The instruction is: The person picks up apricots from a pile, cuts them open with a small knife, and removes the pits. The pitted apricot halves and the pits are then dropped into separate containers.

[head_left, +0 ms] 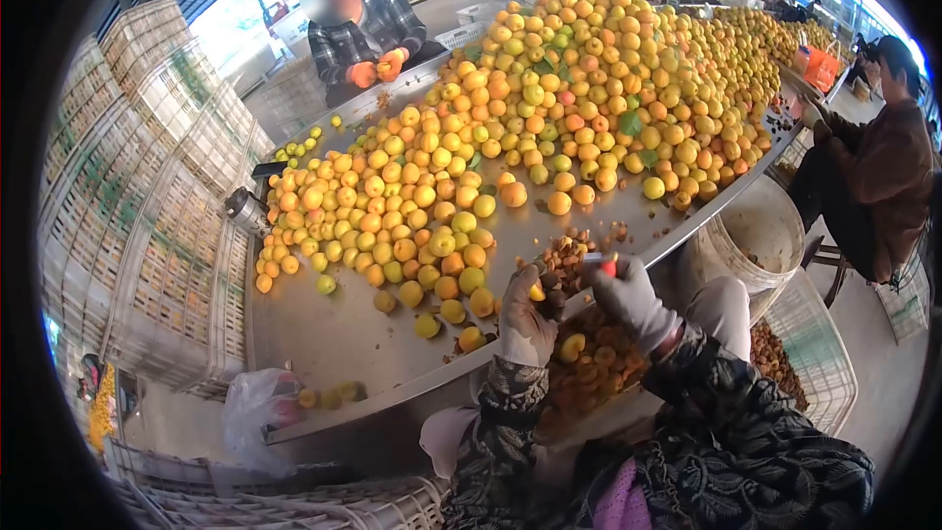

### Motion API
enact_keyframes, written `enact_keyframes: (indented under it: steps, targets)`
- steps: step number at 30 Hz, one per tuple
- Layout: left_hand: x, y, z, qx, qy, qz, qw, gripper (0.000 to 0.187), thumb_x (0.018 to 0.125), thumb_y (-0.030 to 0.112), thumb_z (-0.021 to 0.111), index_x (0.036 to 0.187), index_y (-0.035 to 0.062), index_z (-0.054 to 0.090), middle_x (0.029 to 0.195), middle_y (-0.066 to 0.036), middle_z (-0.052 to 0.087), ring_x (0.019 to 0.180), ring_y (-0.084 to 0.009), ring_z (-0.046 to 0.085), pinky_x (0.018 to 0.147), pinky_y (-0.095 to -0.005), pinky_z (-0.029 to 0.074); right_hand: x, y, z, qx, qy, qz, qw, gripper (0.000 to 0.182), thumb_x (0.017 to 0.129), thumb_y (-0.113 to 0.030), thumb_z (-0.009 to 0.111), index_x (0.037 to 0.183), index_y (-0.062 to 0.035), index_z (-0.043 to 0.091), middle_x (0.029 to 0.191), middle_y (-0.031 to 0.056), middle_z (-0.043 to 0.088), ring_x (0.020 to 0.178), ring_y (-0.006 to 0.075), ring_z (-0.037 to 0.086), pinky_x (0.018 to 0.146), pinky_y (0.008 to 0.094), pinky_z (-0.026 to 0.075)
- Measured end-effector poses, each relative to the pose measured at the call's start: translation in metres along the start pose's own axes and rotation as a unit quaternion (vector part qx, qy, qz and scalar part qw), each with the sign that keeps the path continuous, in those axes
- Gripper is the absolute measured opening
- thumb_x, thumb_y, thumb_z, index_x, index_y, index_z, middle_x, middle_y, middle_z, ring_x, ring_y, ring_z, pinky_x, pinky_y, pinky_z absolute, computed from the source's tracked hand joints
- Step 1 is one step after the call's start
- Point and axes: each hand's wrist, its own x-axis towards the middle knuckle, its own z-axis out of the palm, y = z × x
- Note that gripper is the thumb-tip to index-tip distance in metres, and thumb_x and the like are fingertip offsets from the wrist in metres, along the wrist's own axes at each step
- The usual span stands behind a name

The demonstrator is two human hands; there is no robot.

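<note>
My left hand [527, 322], in a pale glove, is closed around an apricot [537, 291], of which a bit of orange shows between the fingers. To its right, my gloved right hand [633, 299] grips a small knife [607, 265] with a red handle, its short blade pointing left. Both hands are at the near edge of the metal table [324, 334]. Just beyond them lies a heap of brown apricot pits [564, 260]. Below the hands, a container holds split apricots [592, 363].
A large pile of whole apricots [589, 79] covers much of the table. Stacked plastic crates [167, 245] stand at left, near a thermos [245, 211]. A white bucket [751, 236] is at right, above a crate [814, 353]. Co-workers [358, 34] sit around the table.
</note>
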Motion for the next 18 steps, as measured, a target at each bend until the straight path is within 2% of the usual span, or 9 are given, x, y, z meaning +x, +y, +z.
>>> enact_keyframes:
  steps: [7,9,10,11,12,13,14,15,18]
  targets:
    - [-0.005,-0.005,0.009,0.139,-0.142,0.059,0.978,0.026,0.092,0.026,0.055,0.106,0.0054,0.060,0.095,-0.008,0.063,0.080,-0.0181,0.062,0.069,-0.0305,0.051,0.033,-0.065,0.015,0.218,0.056,-0.004,0.974,0.027,0.094,-0.027,0.058,0.083,-0.0017,0.060,0.055,-0.0015,0.051,0.040,0.0074,0.044,0.038,0.0217,0.032]
    - [-0.010,-0.002,0.019,0.601,-0.195,0.340,0.697,0.024,0.090,0.019,0.056,0.107,0.0030,0.060,0.097,-0.007,0.063,0.091,-0.0185,0.062,0.078,-0.0296,0.050,0.043,-0.058,0.018,0.243,0.064,-0.007,0.968,0.028,0.094,-0.027,0.058,0.083,-0.0012,0.060,0.055,-0.0004,0.051,0.040,0.0082,0.043,0.038,0.0223,0.032]
    - [-0.008,-0.003,0.016,0.601,-0.194,0.337,0.698,0.024,0.090,0.019,0.056,0.107,0.0030,0.060,0.097,-0.007,0.063,0.091,-0.0185,0.062,0.078,-0.0296,0.050,0.045,-0.056,0.021,0.268,0.071,-0.013,0.961,0.030,0.094,-0.028,0.057,0.082,-0.0007,0.060,0.055,0.0007,0.051,0.039,0.0090,0.043,0.037,0.0228,0.032]
    - [-0.005,-0.005,0.013,0.383,-0.174,0.150,0.895,0.023,0.088,0.016,0.057,0.107,0.0027,0.060,0.099,-0.008,0.063,0.093,-0.0202,0.062,0.078,-0.0305,0.050,0.044,-0.059,0.024,0.257,0.082,-0.012,0.963,0.031,0.094,-0.028,0.057,0.081,-0.0002,0.060,0.053,0.0011,0.050,0.039,0.0091,0.042,0.037,0.0236,0.032]
    - [-0.003,-0.005,0.011,0.118,-0.131,-0.054,0.983,0.023,0.086,0.013,0.059,0.107,0.0024,0.061,0.100,-0.009,0.064,0.096,-0.0219,0.062,0.079,-0.0314,0.049,0.044,-0.058,0.026,0.257,0.082,-0.011,0.963,0.031,0.094,-0.028,0.057,0.081,-0.0002,0.060,0.053,0.0011,0.050,0.039,0.0091,0.042,0.037,0.0236,0.032]
    - [-0.006,-0.004,0.015,0.117,-0.129,-0.054,0.983,0.023,0.086,0.013,0.059,0.107,0.0024,0.061,0.100,-0.009,0.064,0.096,-0.0219,0.062,0.079,-0.0314,0.049,0.044,-0.056,0.029,0.249,0.089,-0.020,0.964,0.030,0.093,-0.026,0.058,0.079,0.0001,0.060,0.053,0.0008,0.050,0.039,0.0086,0.042,0.037,0.0236,0.032]
    - [-0.013,-0.001,0.022,0.404,-0.135,0.123,0.896,0.023,0.085,0.012,0.061,0.106,0.0024,0.060,0.099,-0.010,0.063,0.094,-0.0238,0.062,0.078,-0.0326,0.049,0.043,-0.056,0.031,0.241,0.095,-0.029,0.965,0.029,0.093,-0.025,0.058,0.078,0.0003,0.060,0.052,0.0004,0.050,0.039,0.0081,0.042,0.038,0.0236,0.031]
    - [-0.016,0.000,0.026,0.643,-0.125,0.285,0.700,0.024,0.084,0.011,0.062,0.106,0.0025,0.060,0.099,-0.012,0.063,0.092,-0.0257,0.062,0.077,-0.0339,0.048,0.043,-0.057,0.035,0.241,0.094,-0.028,0.966,0.029,0.093,-0.025,0.058,0.078,0.0003,0.060,0.052,0.0004,0.050,0.039,0.0081,0.042,0.038,0.0236,0.031]
    - [0.003,-0.009,0.009,0.688,-0.123,0.329,0.635,0.025,0.082,0.013,0.064,0.105,0.0021,0.060,0.093,-0.013,0.062,0.086,-0.0275,0.062,0.075,-0.0344,0.048,0.039,-0.057,0.043,0.196,0.136,-0.028,0.971,0.026,0.091,-0.021,0.059,0.076,0.0001,0.060,0.053,-0.0013,0.050,0.042,0.0062,0.041,0.039,0.0229,0.031]
